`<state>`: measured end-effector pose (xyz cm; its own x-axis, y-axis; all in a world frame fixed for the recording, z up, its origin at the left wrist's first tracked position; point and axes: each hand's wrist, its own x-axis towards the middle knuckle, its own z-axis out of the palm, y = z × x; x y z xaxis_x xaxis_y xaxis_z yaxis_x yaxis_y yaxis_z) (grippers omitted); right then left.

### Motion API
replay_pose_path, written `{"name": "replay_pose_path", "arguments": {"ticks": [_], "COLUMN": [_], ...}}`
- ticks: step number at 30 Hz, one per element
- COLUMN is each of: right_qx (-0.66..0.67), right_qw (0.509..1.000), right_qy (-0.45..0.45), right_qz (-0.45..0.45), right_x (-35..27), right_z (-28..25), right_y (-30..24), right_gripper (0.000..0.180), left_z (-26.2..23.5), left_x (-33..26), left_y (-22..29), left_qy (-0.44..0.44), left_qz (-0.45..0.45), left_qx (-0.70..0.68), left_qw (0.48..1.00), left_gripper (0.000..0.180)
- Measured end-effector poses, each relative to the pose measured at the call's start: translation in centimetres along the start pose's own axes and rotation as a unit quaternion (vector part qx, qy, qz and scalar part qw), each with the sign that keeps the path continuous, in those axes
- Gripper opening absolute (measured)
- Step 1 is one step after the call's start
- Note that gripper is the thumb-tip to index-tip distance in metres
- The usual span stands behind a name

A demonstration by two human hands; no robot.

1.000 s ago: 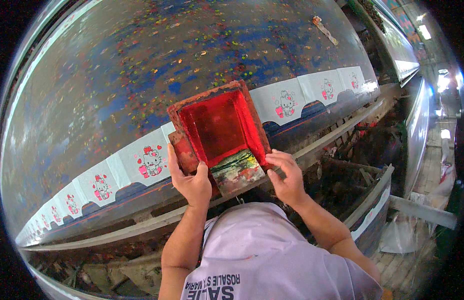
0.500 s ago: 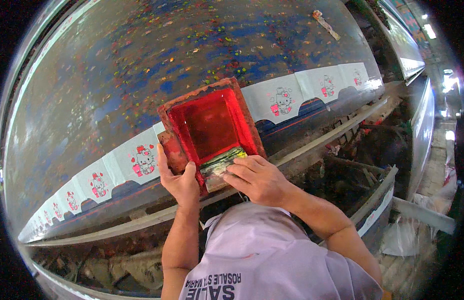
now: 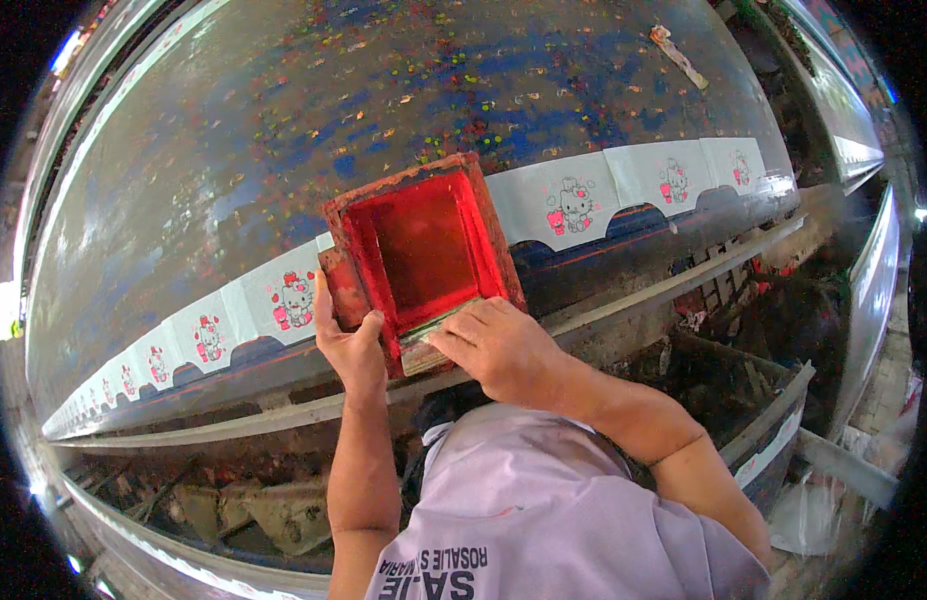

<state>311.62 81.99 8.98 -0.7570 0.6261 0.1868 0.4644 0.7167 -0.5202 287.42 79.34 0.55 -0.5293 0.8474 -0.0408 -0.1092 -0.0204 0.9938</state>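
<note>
Red wooden screen frame [image 3: 420,255], mid-frame on the surface [image 3: 234,150] — stiff, probably light, ink-slick; left hand [image 3: 352,345] clenched on its corner, right hand [image 3: 499,345] grasping the squeegee [image 3: 436,335] — hold the bare rim.

Pale lilac, perhaps grey, T-shirt (dark lettering)

A red-stained wooden printing frame [image 3: 419,250] lies flat on a long paint-speckled counter [image 3: 284,130], set over a row of white fabric pieces [image 3: 574,200] printed with a red cartoon cat. The left hand [image 3: 352,345] grips the frame's near left corner, thumb on its rim. The right hand [image 3: 499,345] rests over a squeegee [image 3: 429,335] at the frame's near edge, fingers curled on it. More printed pieces run left and right along the counter's near edge. A strip of rag [image 3: 677,55] lies far right.
</note>
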Motion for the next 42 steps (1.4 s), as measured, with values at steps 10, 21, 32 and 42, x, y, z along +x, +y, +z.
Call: {"name": "replay_pose_path", "arguments": {"ticks": [10, 21, 32, 42], "right_qx": [-0.058, -0.043, -0.065, -0.05], "right_qw": [0.998, 0.994, 0.996, 0.997], "right_qy": [0.023, 0.1, 0.057, 0.042], "right_qz": [-0.009, 0.019, 0.028, 0.041], "right_x": [-0.4, 8.5, 10.2, 0.6], "right_z": [1.7, 0.8, 0.0, 3.0], "right_y": [-0.4, 5.7, 6.2, -1.6], "right_gripper": [0.044, 0.046, 0.04, 0.039], "left_z": [-0.3, 0.0, -0.3, 0.4], "left_x": [0.2, 0.0, -0.2, -1.0], "left_y": [-0.2, -0.6, -0.3, 14.0], "left_qy": [-0.007, -0.005, -0.019, -0.187], "left_qz": [-0.009, -0.001, 0.043, 0.188], "left_qx": [0.018, -0.024, 0.05, -0.231], "left_qw": [1.0, 1.0, 0.998, 0.936], "left_gripper": [0.098, 0.095, 0.097, 0.044]}}
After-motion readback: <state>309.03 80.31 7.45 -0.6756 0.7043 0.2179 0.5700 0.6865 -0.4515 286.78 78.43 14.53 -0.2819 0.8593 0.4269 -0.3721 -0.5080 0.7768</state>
